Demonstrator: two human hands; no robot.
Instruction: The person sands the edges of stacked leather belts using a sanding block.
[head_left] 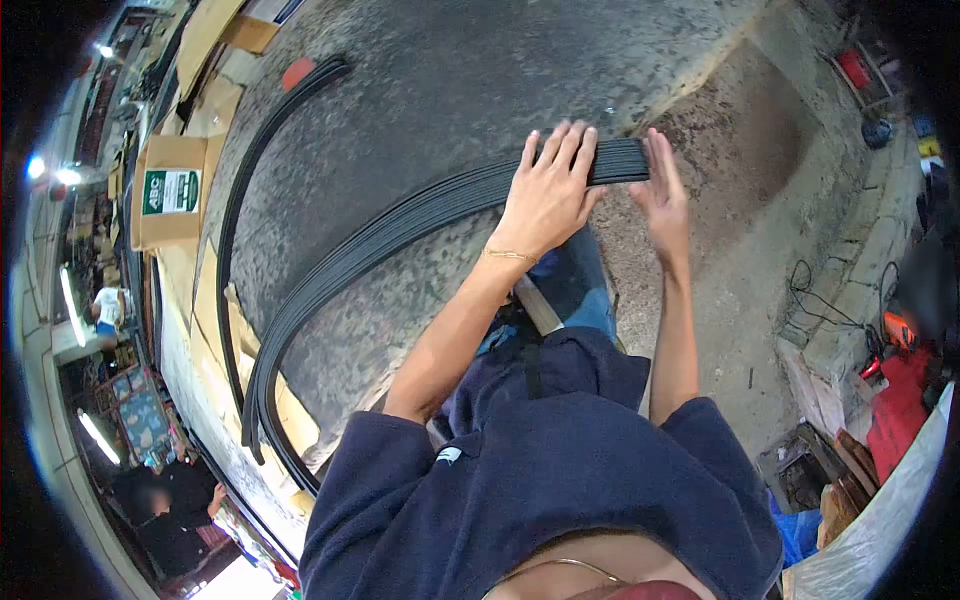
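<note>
A thick bundle of long black ribbed strips (400,222) curves across the dark worktable (430,90). My left hand (552,190) lies across the bundle near its right end, with its fingers stretched out and slightly apart. The palm side is hidden. Upright against the cut ends of the strips is my right hand (664,195), flat, its fingers extended and a little blurred. The bundle's end sticks out over the table edge between both hands. Farther left, a thinner bunch of black strips (245,200) bends along the table's side.
An open cardboard box (170,228) with a green-and-white label stands at the left. A reddish object (297,73) lies by the thinner bunch. Two people are at the far left, one in black (170,510). On the right are cables (825,300) and a red cloth (900,415).
</note>
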